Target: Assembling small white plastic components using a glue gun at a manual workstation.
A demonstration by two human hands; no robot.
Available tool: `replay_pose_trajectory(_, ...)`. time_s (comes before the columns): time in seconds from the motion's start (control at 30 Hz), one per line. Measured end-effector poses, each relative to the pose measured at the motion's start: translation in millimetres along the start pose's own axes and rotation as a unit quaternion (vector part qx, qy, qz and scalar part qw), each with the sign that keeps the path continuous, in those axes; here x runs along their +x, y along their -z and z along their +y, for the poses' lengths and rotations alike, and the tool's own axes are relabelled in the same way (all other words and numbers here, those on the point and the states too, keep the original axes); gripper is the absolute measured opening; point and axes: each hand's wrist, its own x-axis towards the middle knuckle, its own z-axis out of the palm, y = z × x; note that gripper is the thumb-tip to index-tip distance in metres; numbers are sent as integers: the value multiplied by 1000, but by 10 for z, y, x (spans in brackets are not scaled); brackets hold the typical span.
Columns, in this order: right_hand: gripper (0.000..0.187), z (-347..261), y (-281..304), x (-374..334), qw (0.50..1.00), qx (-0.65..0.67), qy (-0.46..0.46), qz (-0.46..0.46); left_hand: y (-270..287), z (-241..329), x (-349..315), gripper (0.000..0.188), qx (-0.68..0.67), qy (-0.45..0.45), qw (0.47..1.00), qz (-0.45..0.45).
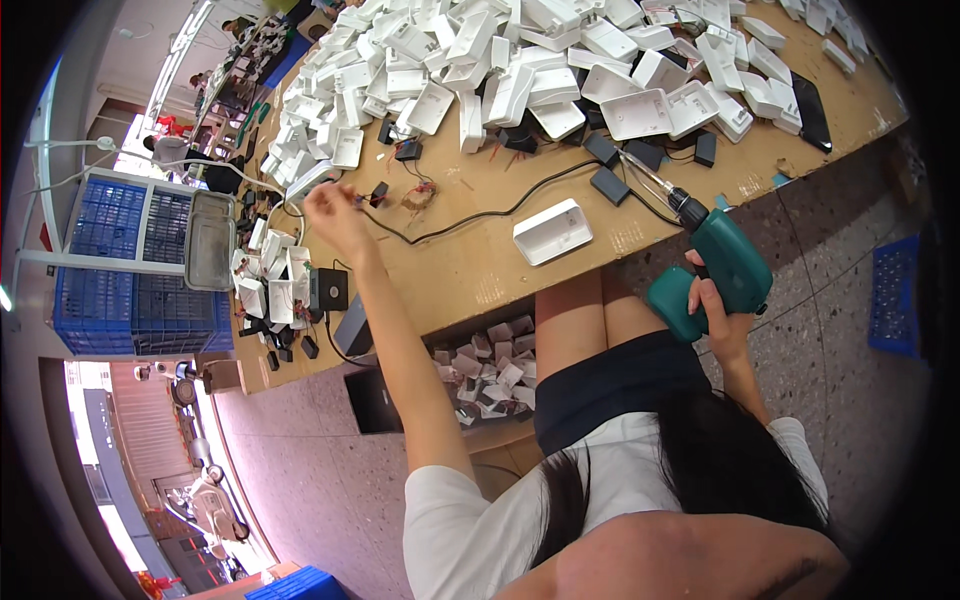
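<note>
My right hand is wrapped round the grip of a green power drill. Its long metal bit points up and left over the table's front edge, close to some small black boxes. My left hand reaches over the left part of the table, fingers pinched together; what they hold, if anything, is too small to make out. Beside it lie a small black part and a bundle of thin wires. An open white plastic case lies between the hands near the front edge.
A big heap of white cases covers the table's far side. A black cable crosses the tabletop. A black phone-like slab lies at right. Blue crates stand at left; below the table is a box of white cases.
</note>
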Motion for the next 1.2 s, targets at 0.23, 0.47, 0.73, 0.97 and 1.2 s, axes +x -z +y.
replay_pose_trajectory(0.23, 34, -29, -44, -36, 999, 6, -27, -20, 228, 692, -773, 12, 10, -59, 997, -54)
replay_pose_trajectory(0.47, 35, -42, -24, -127, 998, -27, -47, -38, -147, 593, -2096, 10, 64, -108, 964, -236)
replay_pose_trajectory(0.73, 34, -35, -19, -263, 991, -46, -114, -57, -397, 666, -2493, 12, 39, -85, 981, -170)
replay_pose_trajectory(0.97, 23, -86, -97, -335, 988, -12, -154, -28, -476, 823, -2680, 17, 153, -177, 950, -208)
replay_pose_trajectory(1.2, 31, -142, -203, -172, 953, -240, 139, -118, -742, 830, -2719, 16, 301, -219, 918, -135)
